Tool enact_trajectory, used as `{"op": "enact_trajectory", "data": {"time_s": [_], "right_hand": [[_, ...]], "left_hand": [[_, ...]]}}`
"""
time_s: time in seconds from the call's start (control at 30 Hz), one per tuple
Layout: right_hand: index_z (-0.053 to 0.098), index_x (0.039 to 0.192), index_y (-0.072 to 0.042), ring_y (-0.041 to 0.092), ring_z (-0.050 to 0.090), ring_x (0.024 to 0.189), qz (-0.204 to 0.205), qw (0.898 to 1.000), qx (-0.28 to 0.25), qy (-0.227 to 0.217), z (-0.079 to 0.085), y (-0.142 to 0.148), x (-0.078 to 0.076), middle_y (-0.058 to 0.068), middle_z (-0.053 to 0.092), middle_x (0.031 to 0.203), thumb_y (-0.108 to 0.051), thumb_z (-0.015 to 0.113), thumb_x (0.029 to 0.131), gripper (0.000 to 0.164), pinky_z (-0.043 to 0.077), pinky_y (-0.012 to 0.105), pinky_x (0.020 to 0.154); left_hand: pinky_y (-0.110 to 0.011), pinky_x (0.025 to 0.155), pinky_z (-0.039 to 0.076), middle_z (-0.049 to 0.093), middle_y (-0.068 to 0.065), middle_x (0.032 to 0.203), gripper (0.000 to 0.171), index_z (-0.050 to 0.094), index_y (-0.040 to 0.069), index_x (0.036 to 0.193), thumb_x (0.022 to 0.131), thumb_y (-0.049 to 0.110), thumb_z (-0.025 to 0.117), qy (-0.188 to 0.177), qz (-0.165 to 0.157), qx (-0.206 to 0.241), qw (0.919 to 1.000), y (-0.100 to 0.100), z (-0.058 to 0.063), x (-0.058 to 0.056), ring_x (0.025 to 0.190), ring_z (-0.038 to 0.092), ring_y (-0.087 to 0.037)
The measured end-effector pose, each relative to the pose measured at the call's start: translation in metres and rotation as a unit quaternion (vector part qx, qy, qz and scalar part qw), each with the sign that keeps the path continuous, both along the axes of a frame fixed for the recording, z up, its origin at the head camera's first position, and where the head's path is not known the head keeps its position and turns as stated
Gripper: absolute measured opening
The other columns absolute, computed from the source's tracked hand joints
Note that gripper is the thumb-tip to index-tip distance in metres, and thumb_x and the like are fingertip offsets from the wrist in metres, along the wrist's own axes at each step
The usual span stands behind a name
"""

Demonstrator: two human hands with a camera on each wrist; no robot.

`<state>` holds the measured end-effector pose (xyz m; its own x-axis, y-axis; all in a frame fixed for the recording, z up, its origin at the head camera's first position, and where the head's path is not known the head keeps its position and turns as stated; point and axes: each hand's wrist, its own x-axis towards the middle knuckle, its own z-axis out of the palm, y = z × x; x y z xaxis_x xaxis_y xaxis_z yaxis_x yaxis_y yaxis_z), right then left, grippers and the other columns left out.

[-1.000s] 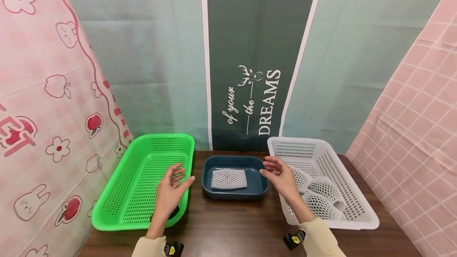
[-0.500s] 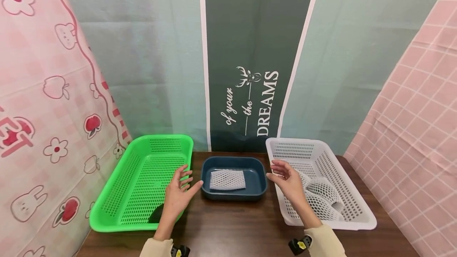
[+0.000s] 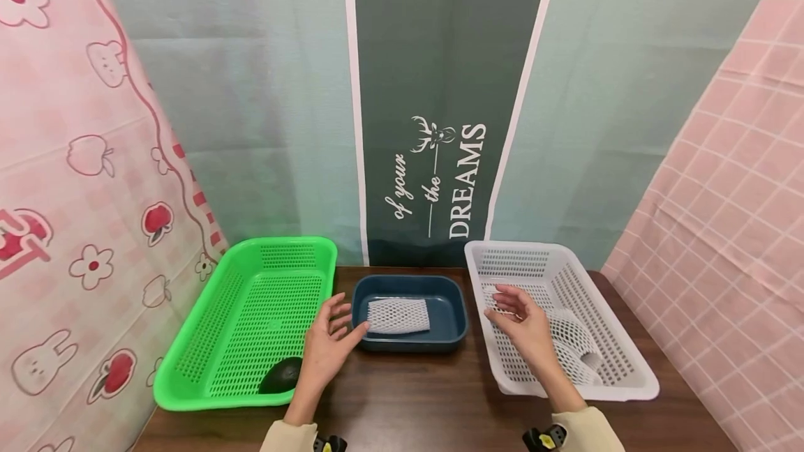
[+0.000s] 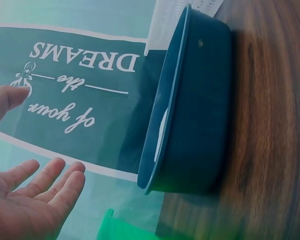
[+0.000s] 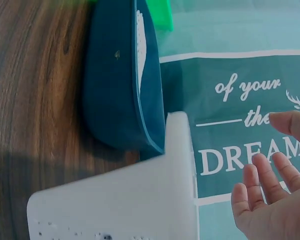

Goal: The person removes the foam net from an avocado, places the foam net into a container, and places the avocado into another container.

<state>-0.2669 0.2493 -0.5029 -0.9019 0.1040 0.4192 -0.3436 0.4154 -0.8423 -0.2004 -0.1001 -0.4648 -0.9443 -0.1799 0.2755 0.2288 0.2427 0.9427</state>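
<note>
1. Hovering apart, the left hand [image 3: 329, 340] and right hand [image 3: 523, 323] are facing each other, fingers loosely bent, thumbs spread from them.
2. Between them, the blue tray [image 3: 449, 318] is holding a white mesh sleeve [image 3: 398, 316], nearer the left hand.
3. The green basket [image 3: 266, 298] is standing left of the left hand, bearing a dark rounded object [image 3: 280, 377].
4. The right hand is hanging over the white basket [image 3: 587, 298]; white netting [image 3: 570, 333] is lying just right of it.
</note>
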Motion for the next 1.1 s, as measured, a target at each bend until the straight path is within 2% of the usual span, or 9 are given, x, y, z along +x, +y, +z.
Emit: {"op": "enact_trajectory", "data": {"time_s": [0.1, 0.3, 0.43, 0.57, 0.7, 0.8, 0.93, 1.1], "right_hand": [[0.055, 0.115, -0.028, 0.009, 0.055, 0.093, -0.012, 1.0, 0.009, -0.02, 0.005, 0.003, 0.007, -0.006, 0.059, 0.103, -0.036, 0.073, 0.072, 0.047, 0.045, 0.019, 0.071], [0.054, 0.118, -0.02, 0.014, 0.055, 0.095, -0.007, 1.0, 0.001, -0.03, 0.015, 0.006, 0.017, -0.005, 0.059, 0.105, -0.038, 0.073, 0.072, 0.053, 0.045, 0.02, 0.071], [0.055, 0.116, -0.021, 0.013, 0.055, 0.094, -0.018, 0.999, 0.006, -0.039, 0.023, 0.005, 0.025, -0.004, 0.059, 0.104, -0.041, 0.072, 0.071, 0.052, 0.045, 0.018, 0.072], [0.055, 0.115, -0.018, 0.016, 0.055, 0.094, -0.023, 0.999, 0.009, -0.046, 0.037, 0.001, 0.036, 0.003, 0.059, 0.106, -0.034, 0.072, 0.073, 0.048, 0.044, 0.017, 0.071], [0.055, 0.115, -0.013, 0.021, 0.054, 0.094, -0.019, 0.998, -0.01, -0.056, 0.045, -0.001, 0.042, 0.009, 0.059, 0.107, -0.023, 0.074, 0.074, 0.046, 0.044, 0.018, 0.072], [0.055, 0.114, -0.012, 0.018, 0.055, 0.093, -0.024, 0.997, -0.019, -0.066, 0.046, 0.001, 0.043, 0.01, 0.059, 0.107, -0.018, 0.074, 0.073, 0.046, 0.044, 0.018, 0.072], [0.055, 0.116, -0.011, 0.019, 0.055, 0.093, -0.034, 0.997, -0.012, -0.07, 0.044, 0.005, 0.044, 0.01, 0.059, 0.107, -0.02, 0.074, 0.073, 0.048, 0.044, 0.016, 0.072], [0.055, 0.116, -0.01, 0.027, 0.054, 0.095, -0.05, 0.997, -0.01, -0.066, 0.038, 0.011, 0.046, 0.008, 0.059, 0.106, -0.019, 0.074, 0.073, 0.047, 0.043, 0.016, 0.071]], "left_hand": [[-0.042, 0.083, 0.044, 0.054, -0.004, 0.112, 0.066, 0.044, 0.022, 0.125, 0.068, 0.03, 0.077, -0.004, 0.0, 0.002, 1.0, 0.004, 0.0, 0.0, 0.101, 0.055, -0.023], [-0.044, 0.083, 0.043, 0.055, -0.004, 0.112, 0.065, 0.045, 0.022, 0.124, 0.068, 0.031, 0.077, -0.008, -0.007, 0.013, 0.9999, 0.008, -0.002, 0.0, 0.101, 0.054, -0.024], [-0.042, 0.083, 0.044, 0.055, -0.004, 0.111, 0.061, 0.046, 0.024, 0.122, 0.07, 0.025, 0.077, -0.011, -0.014, 0.015, 0.9997, 0.011, -0.003, 0.0, 0.1, 0.055, -0.023], [-0.041, 0.083, 0.043, 0.054, -0.004, 0.112, 0.062, 0.045, 0.024, 0.123, 0.069, 0.025, 0.077, -0.015, -0.017, 0.013, 0.9996, 0.013, -0.006, 0.0, 0.101, 0.054, -0.024], [-0.042, 0.085, 0.042, 0.053, -0.003, 0.114, 0.064, 0.044, 0.023, 0.124, 0.069, 0.028, 0.076, -0.026, -0.024, 0.006, 0.9994, 0.015, -0.008, 0.0, 0.105, 0.052, -0.026], [-0.042, 0.086, 0.041, 0.053, -0.003, 0.115, 0.063, 0.045, 0.023, 0.124, 0.069, 0.03, 0.076, -0.031, -0.031, 0.006, 0.999, 0.016, -0.01, 0.001, 0.106, 0.052, -0.026], [-0.043, 0.087, 0.041, 0.051, -0.005, 0.117, 0.064, 0.044, 0.023, 0.125, 0.07, 0.033, 0.075, -0.034, -0.04, 0.007, 0.9986, 0.018, -0.013, 0.004, 0.107, 0.051, -0.026], [-0.044, 0.087, 0.041, 0.051, -0.008, 0.118, 0.062, 0.046, 0.02, 0.124, 0.071, 0.033, 0.074, -0.038, -0.059, 0.007, 0.9975, 0.023, -0.02, 0.006, 0.107, 0.05, -0.03]]}}
